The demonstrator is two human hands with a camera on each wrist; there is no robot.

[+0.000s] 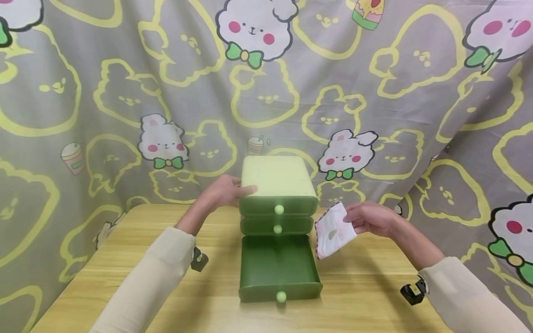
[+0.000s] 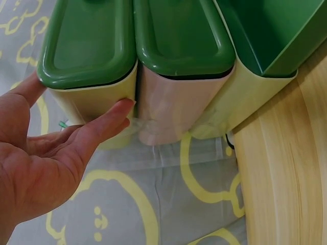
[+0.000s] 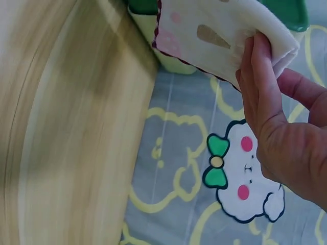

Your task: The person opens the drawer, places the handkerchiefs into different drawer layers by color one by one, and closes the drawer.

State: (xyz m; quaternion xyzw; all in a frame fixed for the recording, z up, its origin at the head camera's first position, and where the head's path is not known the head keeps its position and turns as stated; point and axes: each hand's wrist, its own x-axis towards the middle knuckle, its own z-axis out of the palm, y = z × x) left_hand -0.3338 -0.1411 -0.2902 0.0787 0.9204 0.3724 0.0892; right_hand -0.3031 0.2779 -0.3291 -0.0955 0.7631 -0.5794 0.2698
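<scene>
A small drawer cabinet with a pale yellow-green top [image 1: 276,175] stands on the table. Its top drawer [image 1: 278,206] and middle drawer [image 1: 276,225] are pushed in; the bottom drawer [image 1: 280,263] is pulled out, its dark green floor showing. My left hand [image 1: 225,190] rests on the cabinet's upper left edge. The thumb lies on top and the fingers [image 2: 110,120] stretch along the side wall. To the right of the cabinet, my right hand [image 1: 370,218] pinches a folded white cloth [image 1: 335,231] with a pink and brown print and a dark trimmed edge, held above the table.
The wooden table [image 1: 200,296] reaches back to a grey curtain [image 1: 266,106] printed with yellow outlines and white cartoon animals. A round knob [image 1: 281,297] juts from the bottom drawer's front. Black wrist devices [image 1: 413,292] sit at both sleeves.
</scene>
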